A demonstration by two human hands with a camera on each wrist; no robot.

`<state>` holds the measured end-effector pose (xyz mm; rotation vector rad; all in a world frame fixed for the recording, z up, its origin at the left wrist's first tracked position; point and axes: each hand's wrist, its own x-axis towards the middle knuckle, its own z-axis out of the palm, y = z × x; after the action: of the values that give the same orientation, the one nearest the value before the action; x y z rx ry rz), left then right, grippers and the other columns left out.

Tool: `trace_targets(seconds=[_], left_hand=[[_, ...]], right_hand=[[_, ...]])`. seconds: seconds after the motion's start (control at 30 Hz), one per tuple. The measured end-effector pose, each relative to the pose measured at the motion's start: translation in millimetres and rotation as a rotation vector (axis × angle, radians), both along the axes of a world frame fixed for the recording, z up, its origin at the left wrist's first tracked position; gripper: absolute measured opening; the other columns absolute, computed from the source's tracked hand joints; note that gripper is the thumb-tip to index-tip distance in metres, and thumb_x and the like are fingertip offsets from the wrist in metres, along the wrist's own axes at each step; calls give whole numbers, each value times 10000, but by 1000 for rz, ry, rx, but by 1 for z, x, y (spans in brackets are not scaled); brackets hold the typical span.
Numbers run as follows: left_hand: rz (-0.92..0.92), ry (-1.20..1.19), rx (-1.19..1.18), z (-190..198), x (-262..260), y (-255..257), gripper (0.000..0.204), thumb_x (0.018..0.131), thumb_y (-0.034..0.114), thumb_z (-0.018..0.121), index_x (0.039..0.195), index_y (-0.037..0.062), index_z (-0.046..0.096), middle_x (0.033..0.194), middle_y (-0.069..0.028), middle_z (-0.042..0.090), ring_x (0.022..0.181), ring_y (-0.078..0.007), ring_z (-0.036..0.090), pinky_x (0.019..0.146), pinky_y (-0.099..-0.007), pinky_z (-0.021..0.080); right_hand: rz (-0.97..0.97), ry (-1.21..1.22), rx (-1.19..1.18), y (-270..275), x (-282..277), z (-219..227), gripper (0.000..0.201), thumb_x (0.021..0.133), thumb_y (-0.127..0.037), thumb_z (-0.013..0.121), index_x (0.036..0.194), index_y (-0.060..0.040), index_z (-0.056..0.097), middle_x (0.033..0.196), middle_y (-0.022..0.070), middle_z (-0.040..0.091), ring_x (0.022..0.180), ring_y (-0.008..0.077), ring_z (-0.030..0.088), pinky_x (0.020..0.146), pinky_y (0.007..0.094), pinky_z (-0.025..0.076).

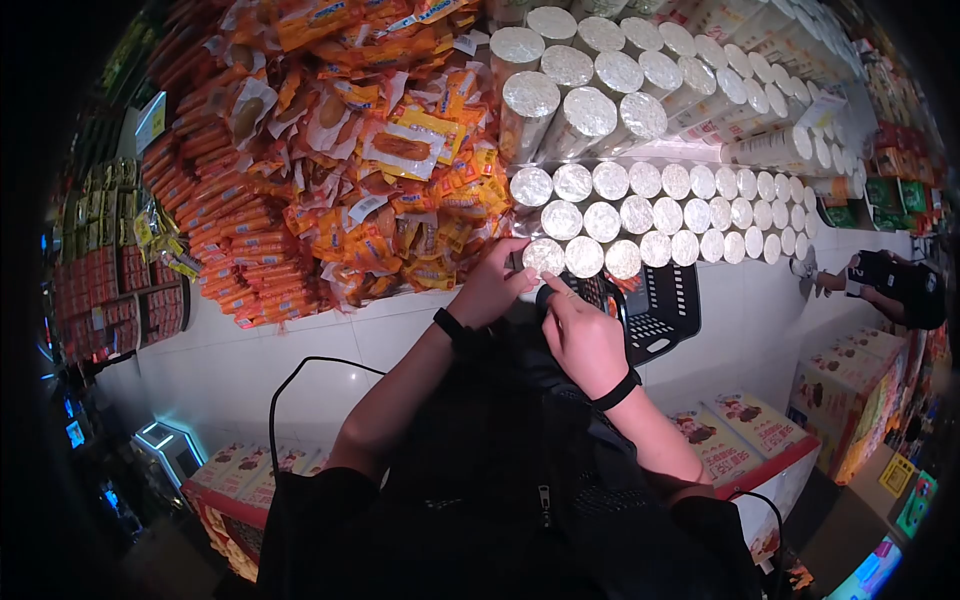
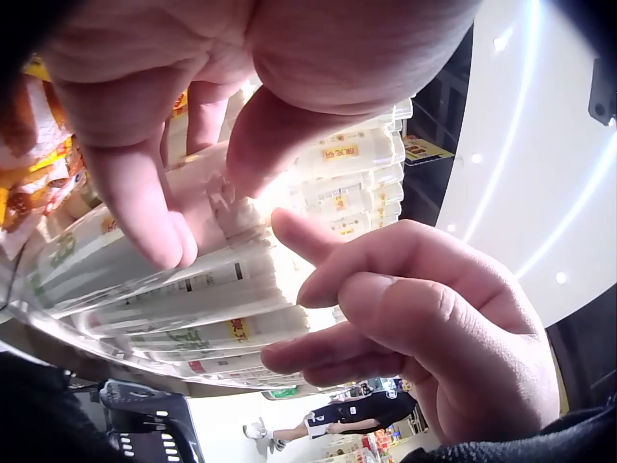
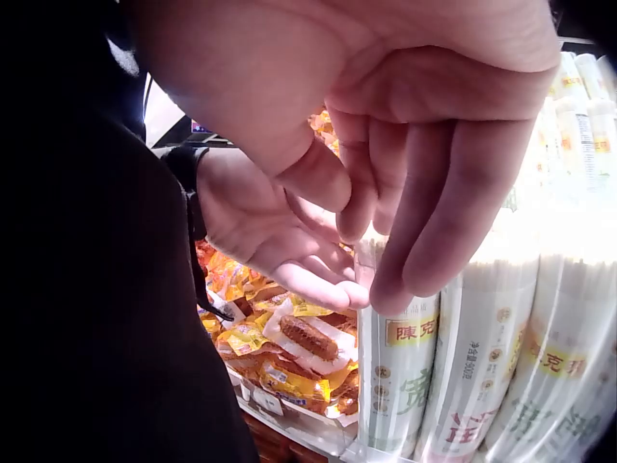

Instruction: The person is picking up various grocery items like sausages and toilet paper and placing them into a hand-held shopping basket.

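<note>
A tall clear-wrapped pack of dried noodles stands upright at the near left corner of a block of similar packs. My left hand holds its top end, thumb on one side and fingers on the other. My right hand is at the pack's near edge, its index fingertip right at the rim and the other fingers loosely bent. In the right wrist view, the right fingers hang over the top of the pack, hiding part of it. The left wrist view has the right hand beside the bright noodle ends.
Orange-wrapped snacks are heaped left of the noodle packs. A black shopping basket is beyond my right hand. Printed cartons stand behind on both sides. Another person is in the aisle at the right.
</note>
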<state>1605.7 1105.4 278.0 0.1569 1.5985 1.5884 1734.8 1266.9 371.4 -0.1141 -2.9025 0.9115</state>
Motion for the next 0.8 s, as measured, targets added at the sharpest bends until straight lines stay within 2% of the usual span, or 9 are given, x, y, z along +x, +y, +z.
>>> trace_targets(seconds=[0.33,0.43,0.53,0.63,0.8], left_hand=[[5,-26,12,-1,1,0,527,1071,26,640,1554,-32,440,1397,-178,602,1170,-241,732,986,-352,646],[32,22,22,2,2,1,546,1053,89,689,1519,-57,446,1359,-181,618,1088,-209,749,911,-309,645],[38,27,13,5,4,2,555,1052,111,698,1517,-60,449,1359,-182,617,1076,-207,750,892,-304,640],[16,30,-51,9,3,5,539,1070,91,672,1541,-42,444,1387,-196,619,1139,-251,749,958,-347,650],[89,24,-73,10,4,11,498,1065,166,715,1465,-28,490,1277,-181,688,1016,-237,781,865,-333,658]], right_hand=[[-87,35,-12,1,2,2,103,938,-96,698,989,-18,654,1359,129,750,778,332,760,664,428,627],[-78,9,17,3,4,0,106,940,-97,697,994,-14,659,1374,131,743,768,329,760,657,422,625],[-64,-14,42,3,5,1,119,940,-93,700,1014,-6,668,1372,127,745,795,322,764,677,417,627],[-58,-38,53,5,3,4,145,937,-85,707,1050,2,679,1357,119,753,858,312,773,719,413,628],[-35,-40,70,5,3,2,161,925,-97,714,1048,-2,674,1362,116,751,849,307,771,709,413,628]])
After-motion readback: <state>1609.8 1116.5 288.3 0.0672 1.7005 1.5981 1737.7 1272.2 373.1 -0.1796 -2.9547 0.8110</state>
